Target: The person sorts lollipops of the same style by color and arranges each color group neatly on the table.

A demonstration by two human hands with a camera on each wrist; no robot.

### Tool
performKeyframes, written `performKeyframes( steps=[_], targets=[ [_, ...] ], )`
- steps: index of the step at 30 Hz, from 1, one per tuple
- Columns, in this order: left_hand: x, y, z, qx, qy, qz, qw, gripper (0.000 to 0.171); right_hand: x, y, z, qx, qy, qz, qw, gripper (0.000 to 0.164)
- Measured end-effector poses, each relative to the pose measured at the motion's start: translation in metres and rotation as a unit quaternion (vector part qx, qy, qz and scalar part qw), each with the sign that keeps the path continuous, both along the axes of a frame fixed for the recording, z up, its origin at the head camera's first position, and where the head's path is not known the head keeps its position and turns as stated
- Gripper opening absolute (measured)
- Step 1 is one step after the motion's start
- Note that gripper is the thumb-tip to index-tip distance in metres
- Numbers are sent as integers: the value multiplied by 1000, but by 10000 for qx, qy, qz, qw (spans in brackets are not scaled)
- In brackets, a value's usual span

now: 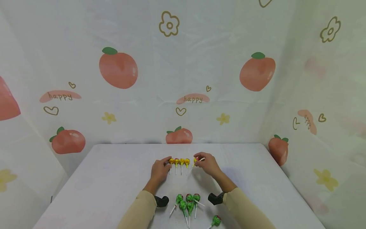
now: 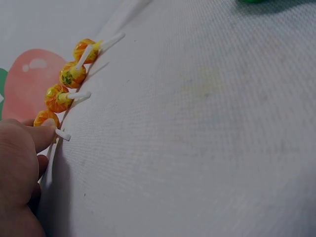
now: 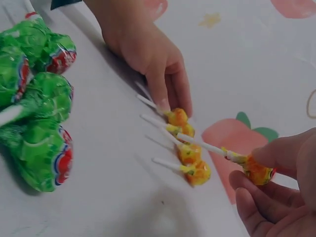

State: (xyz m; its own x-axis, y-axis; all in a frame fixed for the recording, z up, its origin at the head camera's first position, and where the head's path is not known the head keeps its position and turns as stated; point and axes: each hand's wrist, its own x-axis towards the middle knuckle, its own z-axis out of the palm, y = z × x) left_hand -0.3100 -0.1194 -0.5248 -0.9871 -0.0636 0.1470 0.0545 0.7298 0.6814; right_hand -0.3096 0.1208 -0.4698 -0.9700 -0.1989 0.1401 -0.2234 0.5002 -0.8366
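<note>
Several yellow-orange wrapped lollipops (image 1: 181, 161) lie side by side in a row on the white table, white sticks pointing toward me. At the row's left end, my left hand (image 1: 159, 170) pinches the head of the end lollipop (image 2: 47, 117), thumb on the near side and fingers behind. My right hand (image 1: 210, 164), just right of the row, grips another yellow lollipop (image 3: 257, 171) by its head between thumb and fingers. Its stick points left toward the row in the right wrist view, and a bit of red shows on the wrapper.
Nearer to me, between my forearms, lies a loose cluster of green lollipops (image 1: 183, 205) with sticks at varied angles. One more green lollipop (image 1: 216, 220) lies apart at the near right. A white printed curtain (image 1: 148, 121) stands behind the table's far edge.
</note>
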Motion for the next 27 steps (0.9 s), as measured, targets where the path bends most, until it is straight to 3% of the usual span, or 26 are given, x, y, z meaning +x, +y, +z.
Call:
performKeyframes(
  steps=[7, 16, 23, 27],
  targets=[
    [-1, -1, -2, -1, 64, -21, 10000, 40, -16, -5, -10, 394, -20, -156, 9991, 21],
    [-1, 0, -1, -12, 81, -39, 10000, 40, -34, -6, -33, 407, -688, -488, 9956, 19],
    [0, -1, -2, -17, 373, -47, 9993, 38, -37, -7, -43, 394, -210, -482, 9978, 17],
    [-2, -1, -4, -36, 334, -60, 9994, 39, -36, -9, -45, 417, 48, -497, 9979, 15]
  ],
)
